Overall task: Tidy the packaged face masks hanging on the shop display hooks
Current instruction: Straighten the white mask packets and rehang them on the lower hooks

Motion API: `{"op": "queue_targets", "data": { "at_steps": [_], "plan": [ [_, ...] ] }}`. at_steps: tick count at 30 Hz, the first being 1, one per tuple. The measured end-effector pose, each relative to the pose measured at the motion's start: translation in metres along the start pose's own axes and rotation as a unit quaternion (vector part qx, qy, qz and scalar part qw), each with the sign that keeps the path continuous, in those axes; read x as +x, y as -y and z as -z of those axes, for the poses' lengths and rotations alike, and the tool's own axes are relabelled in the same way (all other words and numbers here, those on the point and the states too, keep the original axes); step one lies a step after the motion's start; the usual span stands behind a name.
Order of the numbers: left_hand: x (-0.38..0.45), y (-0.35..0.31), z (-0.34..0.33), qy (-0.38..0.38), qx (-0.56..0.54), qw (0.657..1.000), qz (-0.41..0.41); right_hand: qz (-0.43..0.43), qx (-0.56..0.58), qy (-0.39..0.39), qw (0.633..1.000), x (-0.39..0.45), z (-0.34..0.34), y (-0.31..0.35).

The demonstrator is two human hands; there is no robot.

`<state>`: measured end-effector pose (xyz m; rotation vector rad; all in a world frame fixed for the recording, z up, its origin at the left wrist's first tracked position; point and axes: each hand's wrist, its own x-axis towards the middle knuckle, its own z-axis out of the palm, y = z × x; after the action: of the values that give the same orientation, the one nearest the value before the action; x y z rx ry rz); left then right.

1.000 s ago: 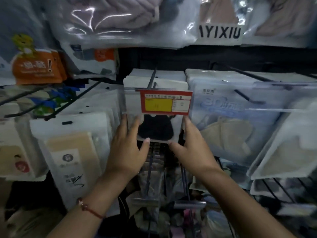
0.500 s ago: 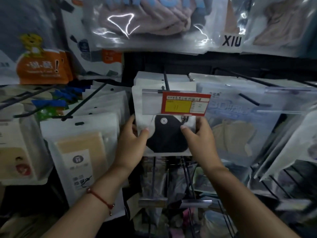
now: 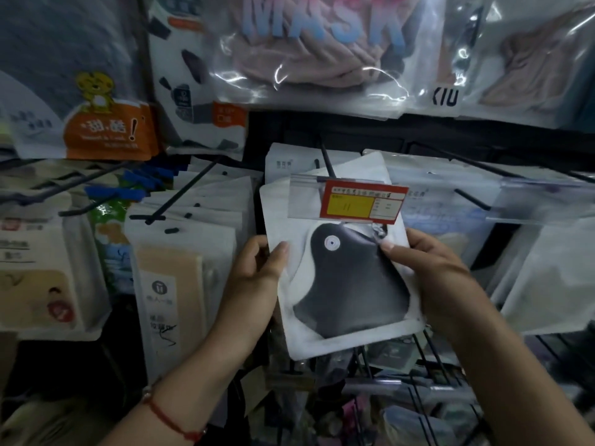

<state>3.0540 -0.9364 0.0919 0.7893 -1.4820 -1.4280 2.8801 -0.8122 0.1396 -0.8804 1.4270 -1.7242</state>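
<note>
A white packet with a black face mask [image 3: 347,291] hangs at the front of a stack on a black display hook [image 3: 326,162] in the middle of the view. My left hand [image 3: 254,284] grips the packet's left edge, thumb on its front. My right hand [image 3: 431,278] grips the right edge, thumb pressed near the mask's upper corner. A red and yellow price tag [image 3: 363,202] in a clear holder sits at the hook's tip, over the packet's top. More white packets hang behind it.
Beige mask packets [image 3: 180,284] hang on the hook [image 3: 180,194] to the left. Pale blue packets [image 3: 444,214] hang to the right behind a clear tag strip [image 3: 547,201]. Large pink mask bags [image 3: 306,49] hang overhead. Lower hooks [image 3: 425,358] with dark packets jut out beneath.
Both hands have slid from under the stack onto the front packet's side edges, and the packet now tilts out toward me. The camera has moved closer and tipped up.
</note>
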Motion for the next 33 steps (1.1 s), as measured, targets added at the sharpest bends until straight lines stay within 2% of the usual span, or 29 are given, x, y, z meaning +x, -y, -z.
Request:
{"op": "queue_targets", "data": {
  "at_steps": [11,18,21,24,27,30,33],
  "plan": [
    [-0.026,-0.021,0.0,0.003,-0.153,0.988,0.01,-0.037,0.023,0.027,0.999,-0.026,0.01,0.006],
    [-0.043,-0.027,0.008,0.026,-0.134,0.99,0.038,-0.019,0.015,0.061,0.998,-0.041,0.013,-0.004],
    [-0.054,-0.03,0.011,0.042,-0.159,0.985,0.047,-0.012,0.013,0.065,0.998,-0.045,0.015,-0.009],
    [-0.062,-0.034,0.013,0.03,-0.152,0.988,0.027,0.004,-0.01,0.057,0.998,-0.045,0.013,-0.009],
    [-0.069,-0.04,0.014,0.049,-0.147,0.988,-0.007,0.036,-0.014,0.051,0.998,-0.046,0.007,-0.003],
    [-0.073,-0.042,0.018,0.064,-0.149,0.987,-0.004,0.027,-0.005,0.062,0.998,-0.054,0.004,0.0],
    [-0.074,-0.032,0.022,0.09,-0.088,0.992,0.027,0.02,-0.036,0.065,0.997,-0.06,0.009,-0.011]
  ]
}}
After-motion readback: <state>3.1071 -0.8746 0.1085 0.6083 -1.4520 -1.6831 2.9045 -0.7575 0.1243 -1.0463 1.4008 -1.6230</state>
